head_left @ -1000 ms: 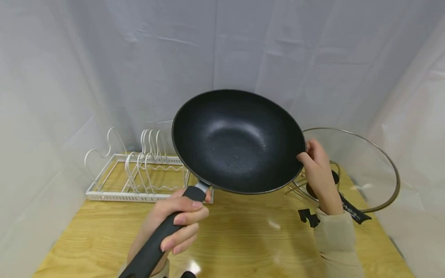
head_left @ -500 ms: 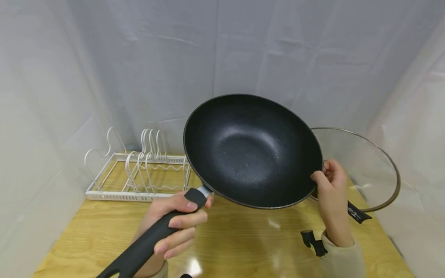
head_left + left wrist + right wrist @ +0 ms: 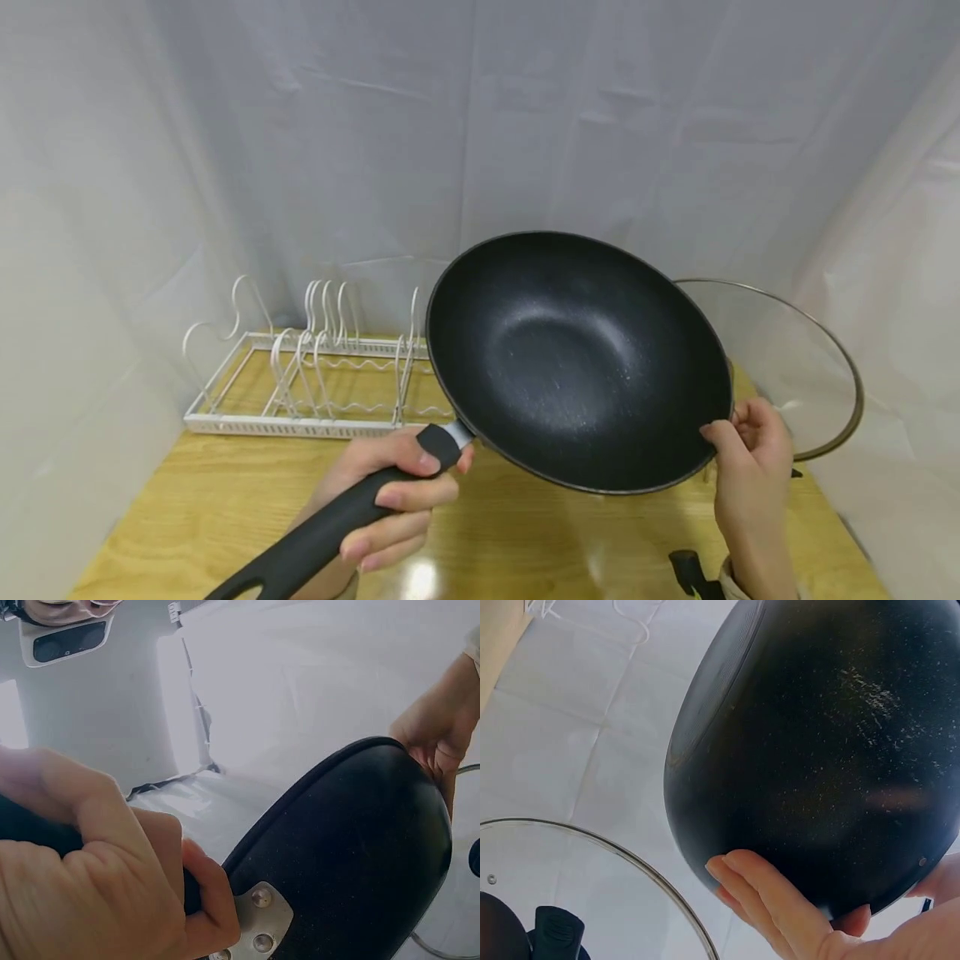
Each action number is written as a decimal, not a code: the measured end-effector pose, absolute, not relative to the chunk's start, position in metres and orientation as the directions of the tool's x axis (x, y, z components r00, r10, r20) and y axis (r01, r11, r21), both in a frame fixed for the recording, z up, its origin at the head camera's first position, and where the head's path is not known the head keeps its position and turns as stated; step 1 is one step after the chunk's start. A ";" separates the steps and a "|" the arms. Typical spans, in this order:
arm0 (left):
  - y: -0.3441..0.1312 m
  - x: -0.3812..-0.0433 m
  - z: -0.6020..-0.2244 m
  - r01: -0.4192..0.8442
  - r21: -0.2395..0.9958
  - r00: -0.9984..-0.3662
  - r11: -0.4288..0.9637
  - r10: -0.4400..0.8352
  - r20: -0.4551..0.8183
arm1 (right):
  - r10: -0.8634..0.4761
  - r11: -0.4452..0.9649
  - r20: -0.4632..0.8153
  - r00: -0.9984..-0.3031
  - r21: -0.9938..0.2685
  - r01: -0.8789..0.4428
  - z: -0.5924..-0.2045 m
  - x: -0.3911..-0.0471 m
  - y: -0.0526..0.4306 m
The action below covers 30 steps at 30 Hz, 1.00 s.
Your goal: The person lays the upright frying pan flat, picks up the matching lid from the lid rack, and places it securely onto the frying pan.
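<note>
A black wok [image 3: 570, 358] is held up over the table, tilted so its dark inside faces the head view. My left hand [image 3: 397, 500] wraps around its long black handle [image 3: 322, 533] close to the metal neck. At the opposite rim, my right hand [image 3: 753, 483] pinches the edge, its thumb on the inside. The right wrist view shows that hand's fingers [image 3: 772, 900] lying against the scuffed outer wall of the wok. Rivets on the metal handle bracket [image 3: 262, 919] show in the left wrist view.
A white wire dish rack [image 3: 288, 427] stands at the back left of the wooden table [image 3: 247, 492]. A large glass lid [image 3: 855, 400] with a metal rim stands upright at the right, partly behind the wok. Pale sheeting [image 3: 375, 150] surrounds the table.
The wok has moved right and down in the head view, with both hands still on it. More of the dish rack's right end shows now, and the right hand covers part of the lid.
</note>
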<state>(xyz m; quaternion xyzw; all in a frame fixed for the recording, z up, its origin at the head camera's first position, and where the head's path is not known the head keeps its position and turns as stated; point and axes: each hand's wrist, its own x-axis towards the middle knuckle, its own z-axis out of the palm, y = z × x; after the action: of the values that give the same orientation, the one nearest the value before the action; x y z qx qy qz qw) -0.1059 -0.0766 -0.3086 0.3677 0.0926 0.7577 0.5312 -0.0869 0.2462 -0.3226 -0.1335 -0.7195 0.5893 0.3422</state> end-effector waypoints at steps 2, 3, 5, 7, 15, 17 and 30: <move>-0.077 -0.106 -0.308 -0.735 0.538 -0.161 -0.413 0.877 0.453 | 0.611 0.204 0.315 -0.726 -0.949 -0.239 -0.324 -0.082 0.246; -0.077 -0.106 -0.308 -0.732 0.544 -0.157 -0.410 0.879 0.451 | 0.618 0.170 0.299 -0.727 -0.954 -0.248 -0.325 -0.079 0.246; -0.077 -0.106 -0.308 -0.726 0.556 -0.145 -0.406 0.880 0.453 | 0.633 0.118 0.268 -0.726 -0.961 -0.252 -0.328 -0.074 0.245; -0.077 -0.106 -0.308 -0.717 0.567 -0.130 -0.406 0.877 0.463 | 0.641 0.091 0.240 -0.729 -0.967 -0.239 -0.330 -0.069 0.244; -0.076 -0.109 -0.315 -0.746 0.557 -0.032 -0.365 0.856 0.517 | 0.683 0.027 0.169 -0.710 -0.978 -0.206 -0.343 -0.051 0.238; -0.075 -0.111 -0.320 -0.758 0.554 -0.006 -0.344 0.853 0.522 | 0.700 0.024 0.157 -0.697 -0.980 -0.196 -0.348 -0.047 0.237; -0.083 -0.115 -0.346 -0.759 0.568 -0.018 -0.318 0.883 0.469 | 0.788 0.068 -0.021 -0.616 -0.990 0.121 -0.372 -0.027 0.230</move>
<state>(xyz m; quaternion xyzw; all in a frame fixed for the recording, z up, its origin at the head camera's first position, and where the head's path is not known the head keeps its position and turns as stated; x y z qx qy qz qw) -0.1151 -0.0834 -0.3464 0.3947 0.0782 0.7093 0.5788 -0.0266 0.2297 -0.3722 -0.3367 -0.6746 0.5939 0.2807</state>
